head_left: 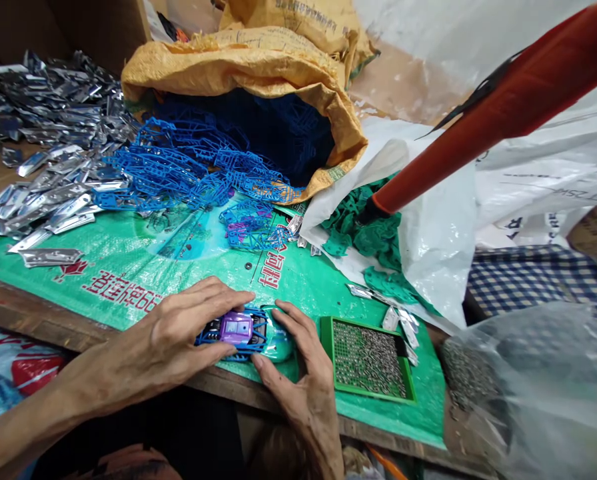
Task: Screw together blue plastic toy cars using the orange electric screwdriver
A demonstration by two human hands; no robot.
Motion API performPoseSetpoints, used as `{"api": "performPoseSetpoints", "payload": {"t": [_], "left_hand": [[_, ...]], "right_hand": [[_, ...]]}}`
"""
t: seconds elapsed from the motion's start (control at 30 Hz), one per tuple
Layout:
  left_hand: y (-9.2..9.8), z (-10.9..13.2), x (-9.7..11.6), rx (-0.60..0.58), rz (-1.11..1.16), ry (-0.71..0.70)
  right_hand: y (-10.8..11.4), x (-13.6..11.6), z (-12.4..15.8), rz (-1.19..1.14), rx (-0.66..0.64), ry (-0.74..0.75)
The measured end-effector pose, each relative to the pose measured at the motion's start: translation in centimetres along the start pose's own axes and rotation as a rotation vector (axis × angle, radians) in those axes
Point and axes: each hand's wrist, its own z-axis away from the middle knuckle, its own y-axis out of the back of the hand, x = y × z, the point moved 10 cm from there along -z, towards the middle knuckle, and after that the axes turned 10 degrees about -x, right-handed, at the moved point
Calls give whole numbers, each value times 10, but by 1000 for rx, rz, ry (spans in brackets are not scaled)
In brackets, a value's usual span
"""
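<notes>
A small toy car body (238,331) with a blue plastic frame and a purple top part lies near the front edge of the table, on the green woven sheet (143,267). My left hand (178,337) wraps around its left side, fingers curled over the top and thumb below. My right hand (301,363) presses against the car's right end, where a teal piece (280,340) sits, with fingers and thumb closed on it.
A green tray (369,360) of small screws sits right of my hands. Blue plastic frames (193,167) spill from a yellow sack (258,67). Silver metal pieces (48,153) are piled at left. Green parts (373,233) lie in a white bag. An orange-red tool handle (493,107) hangs overhead at right.
</notes>
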Motion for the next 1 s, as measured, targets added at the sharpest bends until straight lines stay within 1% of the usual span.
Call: {"api": "performPoseSetpoints", "payload": {"t": [0.07, 0.23, 0.4, 0.57, 0.73, 0.83, 1.0], "left_hand": [[1, -1, 2, -11, -10, -11], [4, -2, 9, 6, -6, -12], [5, -3, 18, 17, -6, -75], [-1, -9, 10, -69, 70, 26], [-5, -13, 13, -134, 133, 12], [-3, -10, 12, -130, 126, -6], [-8, -9, 1, -155, 194, 25]], "right_hand": [[0, 0, 0, 1, -6, 2], [1, -1, 1, 10, 5, 2], [2, -5, -1, 22, 25, 32], [3, -5, -1, 27, 33, 35], [3, -5, -1, 21, 32, 32], [3, -6, -1, 20, 30, 35], [2, -4, 0, 14, 15, 8]]}}
